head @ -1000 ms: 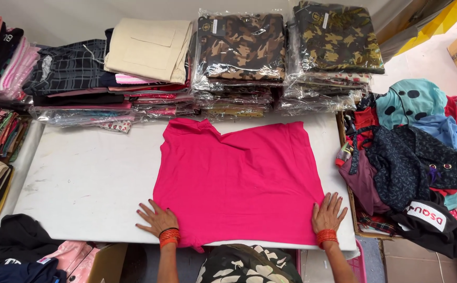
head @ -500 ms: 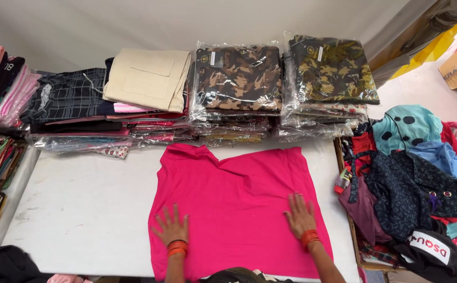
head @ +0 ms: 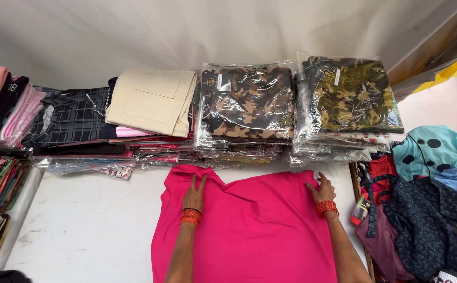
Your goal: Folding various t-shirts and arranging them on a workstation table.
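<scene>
Fingers of left hand (head: 194, 195) and right hand (head: 323, 191) lie loosely spread, flat on the pink garment (head: 249, 225) covering the white table (head: 81, 225), so uneven pressure could wrinkle it, I judge.

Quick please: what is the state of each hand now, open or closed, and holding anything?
Left hand: open, flat on the pink garment, holding nothing.
Right hand: open, flat near the garment's right edge, holding nothing.
</scene>
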